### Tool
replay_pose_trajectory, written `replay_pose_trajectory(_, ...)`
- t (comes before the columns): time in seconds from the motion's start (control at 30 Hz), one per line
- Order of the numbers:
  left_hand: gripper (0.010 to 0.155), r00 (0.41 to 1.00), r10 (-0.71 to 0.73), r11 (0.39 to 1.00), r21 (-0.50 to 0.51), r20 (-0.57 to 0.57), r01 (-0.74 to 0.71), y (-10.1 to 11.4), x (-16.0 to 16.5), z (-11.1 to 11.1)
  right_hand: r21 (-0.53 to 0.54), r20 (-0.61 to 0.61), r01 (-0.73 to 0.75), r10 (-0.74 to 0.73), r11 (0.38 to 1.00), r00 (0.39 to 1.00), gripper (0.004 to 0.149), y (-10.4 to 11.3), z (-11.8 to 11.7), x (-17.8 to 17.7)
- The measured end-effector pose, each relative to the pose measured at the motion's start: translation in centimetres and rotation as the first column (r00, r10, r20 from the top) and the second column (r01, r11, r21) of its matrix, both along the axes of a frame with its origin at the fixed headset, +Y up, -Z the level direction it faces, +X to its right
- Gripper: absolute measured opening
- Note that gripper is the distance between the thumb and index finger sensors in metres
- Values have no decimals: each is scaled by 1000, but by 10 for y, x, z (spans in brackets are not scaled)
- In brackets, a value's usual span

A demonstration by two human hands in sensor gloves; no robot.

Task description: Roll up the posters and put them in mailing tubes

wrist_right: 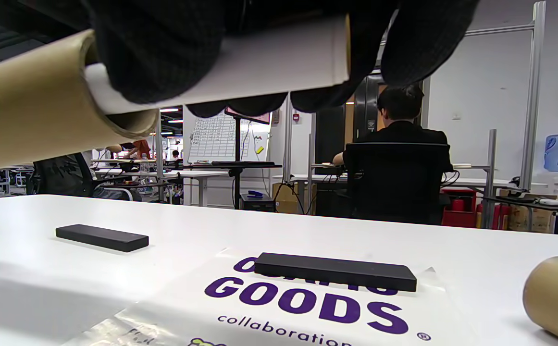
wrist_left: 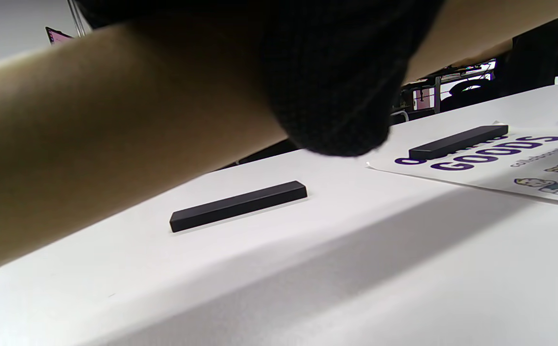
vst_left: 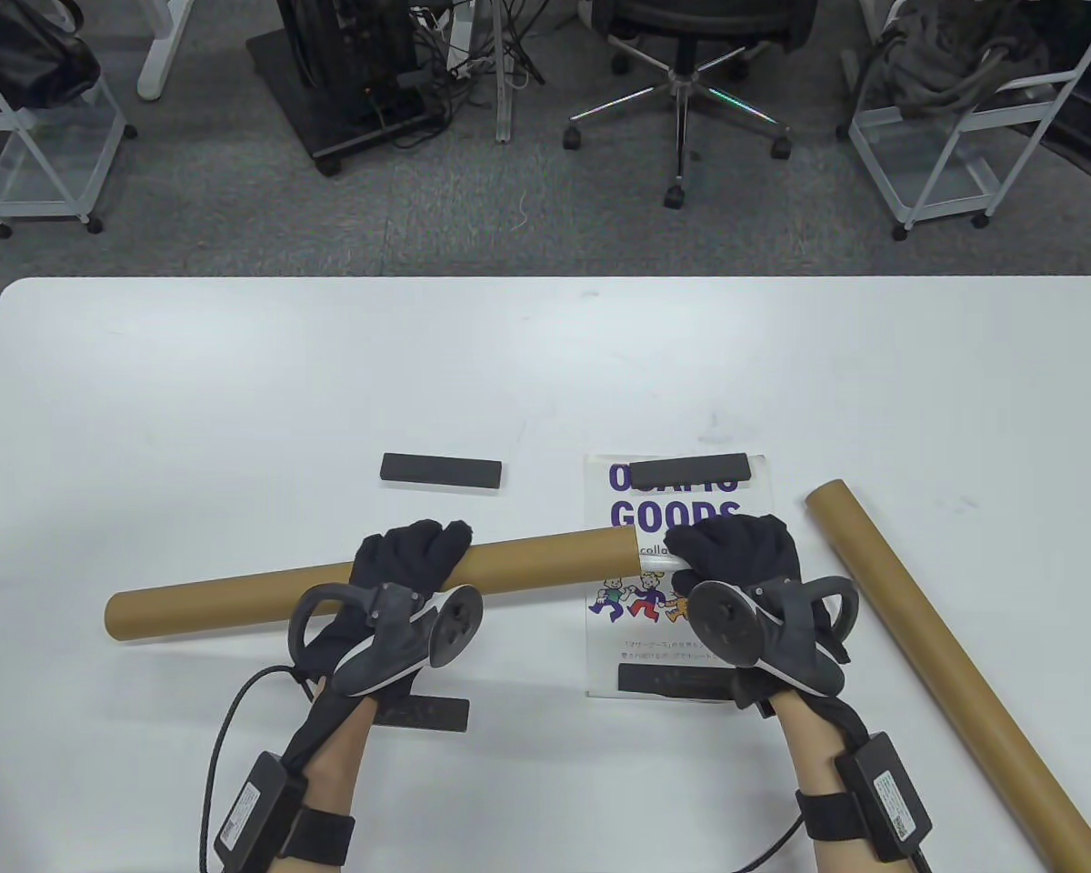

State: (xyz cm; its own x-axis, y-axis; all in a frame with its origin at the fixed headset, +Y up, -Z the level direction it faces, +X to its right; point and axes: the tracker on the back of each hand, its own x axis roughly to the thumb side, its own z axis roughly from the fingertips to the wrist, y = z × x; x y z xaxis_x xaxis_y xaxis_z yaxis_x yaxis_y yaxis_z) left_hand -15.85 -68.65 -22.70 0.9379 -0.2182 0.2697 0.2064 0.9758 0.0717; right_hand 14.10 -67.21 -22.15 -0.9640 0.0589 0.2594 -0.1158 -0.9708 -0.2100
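My left hand (vst_left: 415,553) grips a brown mailing tube (vst_left: 236,596) near its middle and holds it above the table, nearly level. At the tube's open right end, my right hand (vst_left: 730,552) curls its fingers (wrist_right: 158,53) round a rolled white poster (wrist_right: 279,62). In the right wrist view the roll's left end sits inside the tube's mouth (wrist_right: 130,127) and the rest sticks out. The left wrist view shows the tube (wrist_left: 91,144) under my glove (wrist_left: 336,86). Another poster (vst_left: 682,600), printed "GOODS", lies flat under black bars at its top (vst_left: 691,471) and bottom (vst_left: 673,680).
A second brown tube (vst_left: 945,655) lies slanted on the table at the right. Two more black bars rest on the table, one left of the flat poster (vst_left: 441,471) and one under my left wrist (vst_left: 427,714). Carts and an office chair (vst_left: 691,55) stand beyond the far edge.
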Motion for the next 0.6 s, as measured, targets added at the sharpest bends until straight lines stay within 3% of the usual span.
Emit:
replay_pose_trajectory(0.3,88,1000,9,1000,0,1,-9,1,1,0,-50,0,113,-113,992,994,52,-5,-4,6)
replay_pose_trajectory(0.6,88,1000,-6,1000,17,-8,6,3,-1,1,-63,-10,334,-335,940,942,68,-2,-5,18)
